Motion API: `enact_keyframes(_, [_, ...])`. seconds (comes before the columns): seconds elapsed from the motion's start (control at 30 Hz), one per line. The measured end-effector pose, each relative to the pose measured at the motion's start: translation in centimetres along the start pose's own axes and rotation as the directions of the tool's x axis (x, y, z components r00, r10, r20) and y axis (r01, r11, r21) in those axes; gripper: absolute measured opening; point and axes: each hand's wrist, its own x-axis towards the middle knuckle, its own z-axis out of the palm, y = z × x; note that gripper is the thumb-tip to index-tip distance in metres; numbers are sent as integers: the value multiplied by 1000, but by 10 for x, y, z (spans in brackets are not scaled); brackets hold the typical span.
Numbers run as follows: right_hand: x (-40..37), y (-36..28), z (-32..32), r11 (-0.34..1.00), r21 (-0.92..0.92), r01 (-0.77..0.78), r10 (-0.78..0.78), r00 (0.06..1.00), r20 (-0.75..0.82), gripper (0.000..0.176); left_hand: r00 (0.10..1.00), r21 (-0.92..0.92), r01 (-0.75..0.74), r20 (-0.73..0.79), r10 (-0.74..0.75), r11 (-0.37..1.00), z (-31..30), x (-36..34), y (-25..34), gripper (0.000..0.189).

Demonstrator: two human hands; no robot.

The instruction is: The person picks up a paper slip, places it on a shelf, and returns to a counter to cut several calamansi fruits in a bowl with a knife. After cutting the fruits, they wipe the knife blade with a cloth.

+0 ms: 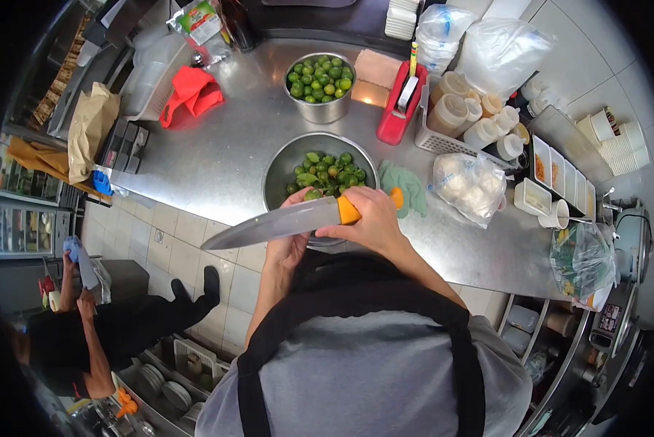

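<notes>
My right hand (370, 218) grips the orange handle of a large kitchen knife (268, 227). Its broad blade points left and lies across the front of a steel mixing bowl (272, 171). Behind the blade, my left hand (289, 247) reaches up to the bowl's near rim, its fingertips on a small green lime (313, 194) close to the knife's heel. The blade covers part of these fingers. Several small limes (334, 169), some with leaves, lie in the bowl. A deep steel pot (319, 111) full of whole limes stands behind it.
Right of the bowl lie a green cloth (403, 188), a red tape dispenser (396, 120) and a bag of white items (471, 188). Sauce bottles stand in a grey basket (443, 142). A red cloth (192, 96) is at the left. Another person (101, 328) stands at lower left.
</notes>
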Motion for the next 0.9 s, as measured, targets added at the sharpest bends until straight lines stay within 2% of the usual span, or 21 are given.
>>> enact_keyframes(0.07, [1,0,-1,999,-37,-11,11,1000,6,63,1000,32,-18,10,18,999,-6,1,-1,34])
enact_keyframes(0.1, [0,0,0,1000,-15,1,-1,1000,-4,64,994,64,-26,-104,32,998,-3,3,-3,32])
enact_keyframes(0.13, [-1,2,2,1000,0,29,-29,999,-27,65,989,117,-15,-142,31,993,5,3,2,27])
enact_keyframes(0.17, [0,1,1,998,50,-30,27,998,57,66,993,158,-77,-81,90,984,6,4,4,26])
enact_keyframes(0.2, [0,-1,4,998,57,17,-16,1000,-12,63,991,192,-118,-41,128,974,8,0,5,25])
enact_keyframes(0.27, [-3,-1,8,996,77,-40,40,999,0,58,983,190,-162,-54,175,968,8,-1,4,26])
enact_keyframes(0.37, [-3,-8,4,963,180,-200,180,976,120,52,960,235,-264,-25,278,935,7,2,4,30])
enact_keyframes(0.4, [-3,-5,7,926,281,-251,210,963,171,48,955,263,-282,-18,297,923,9,1,5,31])
enact_keyframes(0.43, [-3,-2,9,875,358,-327,257,938,231,51,964,199,-240,-70,258,950,6,3,2,33])
enact_keyframes(0.47, [-5,-1,10,808,426,-408,300,906,299,56,956,190,-274,-47,288,943,6,3,1,32])
enact_keyframes(0.57, [-6,8,18,637,588,-500,295,862,413,53,932,178,-357,-4,364,917,12,4,-4,29])
enact_keyframes(0.67, [-2,3,9,239,760,-605,209,796,568,43,908,192,-417,36,418,888,16,6,-5,30])
enact_keyframes(0.77, [-1,14,11,366,706,-606,271,795,543,53,940,181,-327,-37,339,928,18,7,-5,28])
enact_keyframes(0.83, [-1,22,12,705,546,-453,320,890,325,54,961,89,-254,-92,262,963,17,7,-1,26])
enact_keyframes(0.87, [-2,25,12,833,412,-369,308,928,210,55,969,41,-215,-116,219,976,15,6,1,24])
enact_keyframes(0.9, [2,18,1,880,264,-394,347,914,209,60,972,35,-201,-119,204,979,12,5,1,24])
